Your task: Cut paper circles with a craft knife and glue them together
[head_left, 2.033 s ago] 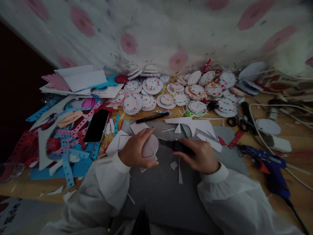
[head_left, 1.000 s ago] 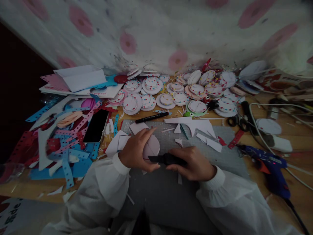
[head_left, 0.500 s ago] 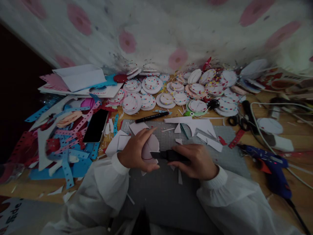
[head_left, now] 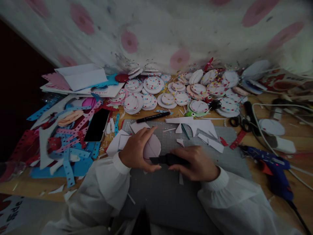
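Note:
My left hand [head_left: 138, 148] is closed around the near-left edge of a round pale foam-board disc [head_left: 154, 143], with a line drawn across it. In my right hand [head_left: 195, 161] is a black utility knife [head_left: 174, 159], its blade pointing left at the disc's lower edge, close to my left thumb. Whether the blade touches the disc I cannot tell. Both hands are over a grey cutting mat [head_left: 156, 202]. White cut-offs [head_left: 210, 142] lie on the mat beyond the knife, and a black marker [head_left: 153, 117] rests behind the disc.
Several layered white discs with coloured beads [head_left: 153, 85] crowd the back. A phone [head_left: 97, 125] and dotted ribbon scraps [head_left: 70, 150] lie left. On the right are a blue glue gun [head_left: 267, 160], black scissors [head_left: 241, 122] and a white cable [head_left: 260, 129].
The knife blade has shifted slightly down along the disc's lower edge. A small white sliver by the blade no longer shows. My left hand keeps its hold; the view has shifted slightly.

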A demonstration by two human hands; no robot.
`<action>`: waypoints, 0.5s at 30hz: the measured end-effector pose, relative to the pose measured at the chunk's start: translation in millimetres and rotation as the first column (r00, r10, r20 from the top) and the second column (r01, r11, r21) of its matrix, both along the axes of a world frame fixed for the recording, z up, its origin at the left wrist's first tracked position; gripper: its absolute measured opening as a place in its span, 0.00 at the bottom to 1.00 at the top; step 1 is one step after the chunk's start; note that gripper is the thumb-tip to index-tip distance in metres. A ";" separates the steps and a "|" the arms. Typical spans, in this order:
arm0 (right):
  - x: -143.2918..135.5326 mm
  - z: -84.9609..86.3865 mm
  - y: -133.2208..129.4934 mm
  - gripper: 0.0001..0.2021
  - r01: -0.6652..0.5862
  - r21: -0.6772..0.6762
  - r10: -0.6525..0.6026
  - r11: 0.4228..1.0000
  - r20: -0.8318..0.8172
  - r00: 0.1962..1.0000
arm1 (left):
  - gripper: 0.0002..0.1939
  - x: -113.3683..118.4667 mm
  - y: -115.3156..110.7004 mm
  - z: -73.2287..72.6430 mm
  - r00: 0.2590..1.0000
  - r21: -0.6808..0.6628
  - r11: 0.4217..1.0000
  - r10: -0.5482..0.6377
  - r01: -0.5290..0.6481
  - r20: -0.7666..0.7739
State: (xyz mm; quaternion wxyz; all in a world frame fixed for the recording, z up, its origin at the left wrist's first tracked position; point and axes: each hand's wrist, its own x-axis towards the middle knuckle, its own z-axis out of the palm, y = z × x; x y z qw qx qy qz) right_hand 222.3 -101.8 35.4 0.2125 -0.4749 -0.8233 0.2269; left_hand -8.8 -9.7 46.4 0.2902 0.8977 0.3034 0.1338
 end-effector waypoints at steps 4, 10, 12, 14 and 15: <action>2.4 -0.7 0.7 0.23 -0.011 -0.051 0.009 0.999 -0.039 0.999 | 0.59 0.1 0.5 -1.9 0.999 -0.035 0.999 -0.023 0.024 0.038; 7.5 9.2 2.3 0.27 0.011 -0.299 -0.109 0.954 -0.312 0.944 | 0.58 -0.7 1.2 -2.5 1.000 -0.018 1.000 0.016 -0.016 0.010; 5.5 13.5 1.0 0.29 0.025 -0.388 -0.178 0.921 -0.363 0.915 | 0.59 -0.6 0.5 -2.3 1.000 -0.013 1.000 0.013 -0.013 0.022; 1.7 15.1 -0.7 0.29 -0.004 -0.477 -0.193 0.879 -0.364 0.911 | 0.59 -0.4 -0.3 -2.6 0.998 -0.011 1.000 0.003 -0.002 0.062; -0.3 14.8 -1.5 0.28 -0.019 -0.505 -0.190 0.863 -0.359 0.914 | 0.58 -0.3 -0.5 -2.9 0.996 -0.011 1.000 -0.002 0.003 0.084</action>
